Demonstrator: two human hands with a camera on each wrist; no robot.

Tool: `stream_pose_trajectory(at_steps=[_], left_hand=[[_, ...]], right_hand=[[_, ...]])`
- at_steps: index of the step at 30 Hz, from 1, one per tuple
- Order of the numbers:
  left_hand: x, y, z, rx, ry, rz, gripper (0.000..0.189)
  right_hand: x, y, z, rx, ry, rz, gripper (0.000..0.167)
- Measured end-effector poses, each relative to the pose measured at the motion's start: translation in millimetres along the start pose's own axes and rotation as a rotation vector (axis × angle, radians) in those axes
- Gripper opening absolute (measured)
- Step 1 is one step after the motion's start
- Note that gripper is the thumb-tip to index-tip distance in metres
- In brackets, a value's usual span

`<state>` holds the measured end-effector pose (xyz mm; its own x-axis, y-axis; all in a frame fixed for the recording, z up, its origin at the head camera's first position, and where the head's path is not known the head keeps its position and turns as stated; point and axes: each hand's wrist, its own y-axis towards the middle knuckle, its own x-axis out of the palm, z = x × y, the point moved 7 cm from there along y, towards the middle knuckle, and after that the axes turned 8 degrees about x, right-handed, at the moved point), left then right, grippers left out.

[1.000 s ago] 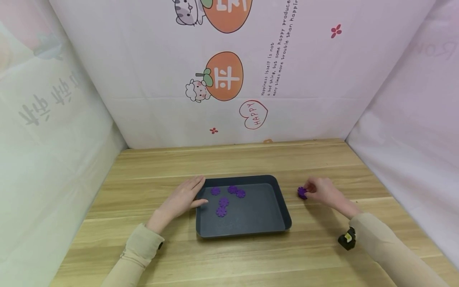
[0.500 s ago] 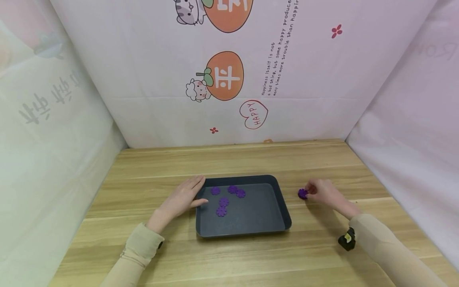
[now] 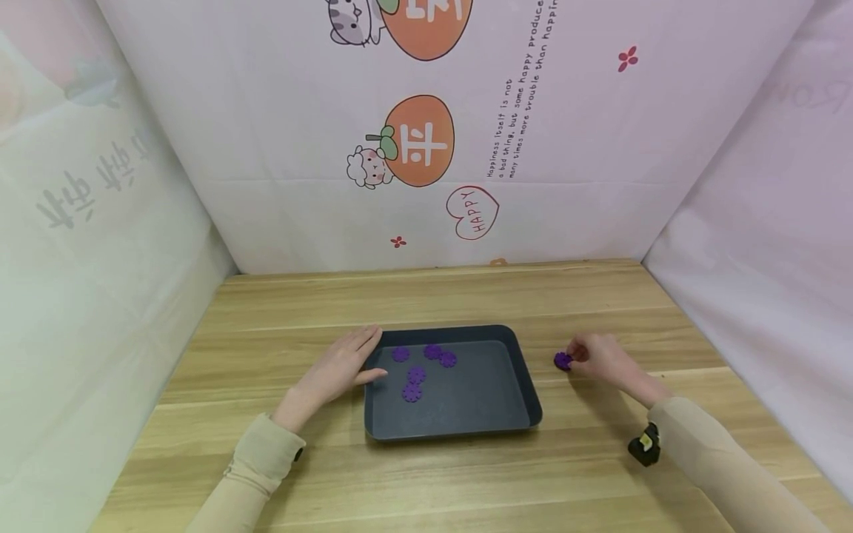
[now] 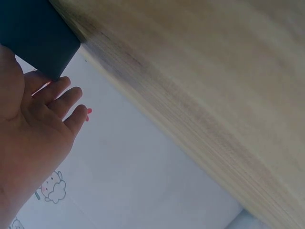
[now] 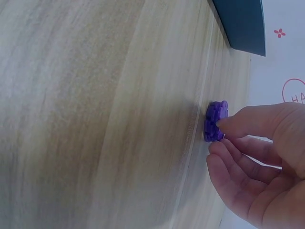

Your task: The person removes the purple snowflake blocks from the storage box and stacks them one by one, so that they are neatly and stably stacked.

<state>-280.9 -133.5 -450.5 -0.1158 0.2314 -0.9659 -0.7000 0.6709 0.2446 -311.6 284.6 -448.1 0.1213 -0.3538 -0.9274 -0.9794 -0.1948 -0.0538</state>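
The pale wood-grain table (image 3: 300, 303) ends at its far edge against a white printed cloth backdrop (image 3: 560, 207), with white cloth also along the left and right sides. A dark grey rectangular tray (image 3: 473, 400) stands near the middle; wood surface extends on all four sides of it, and a strip of wood separates its right wall from the right hand (image 3: 602, 355). Within the tray, five purple notched discs (image 3: 412, 392) lie toward the left and far sides, two pairs of them in contact. The left hand (image 3: 338, 366) rests at the tray's left wall, fingers extended, thumb over the rim. The right hand is narrow, thumb and fingers pinching the near edge of a layered purple notched piece (image 5: 214, 117). That piece sits on the table, right of the tray, directly at the fingertips.
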Motion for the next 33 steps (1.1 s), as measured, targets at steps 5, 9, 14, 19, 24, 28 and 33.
stream_pose_trajectory(at_steps=[5,9,14,19,24,28,33], left_hand=[[2.3,-0.1,-0.8,-0.001,0.007,-0.004,0.077],[2.9,-0.1,-0.7,-0.001,0.000,-0.005,0.078],[1.7,-0.2,-0.5,-0.001,-0.005,0.000,0.078],[0.4,-0.3,-0.2,0.008,0.002,0.012,0.078],[0.1,-0.6,0.5,0.013,0.004,0.017,0.077],[-0.3,-0.5,1.0,0.014,0.002,0.017,0.077],[-0.1,0.1,0.9,0.012,0.001,0.014,0.076]], right_hand=[[0.3,-0.2,-0.6,0.009,-0.001,-0.004,0.012],[0.8,-0.3,-0.2,0.014,-0.002,-0.009,0.012],[1.4,0.3,1.3,0.021,-0.003,-0.015,0.011],[1.0,0.3,2.3,0.020,-0.001,-0.017,0.011],[-1.2,-1.1,1.7,0.011,0.006,-0.007,0.010],[-4.1,-2.1,1.3,0.014,0.009,0.000,0.009],[-4.8,-2.8,2.2,0.031,0.020,-0.015,0.011]])
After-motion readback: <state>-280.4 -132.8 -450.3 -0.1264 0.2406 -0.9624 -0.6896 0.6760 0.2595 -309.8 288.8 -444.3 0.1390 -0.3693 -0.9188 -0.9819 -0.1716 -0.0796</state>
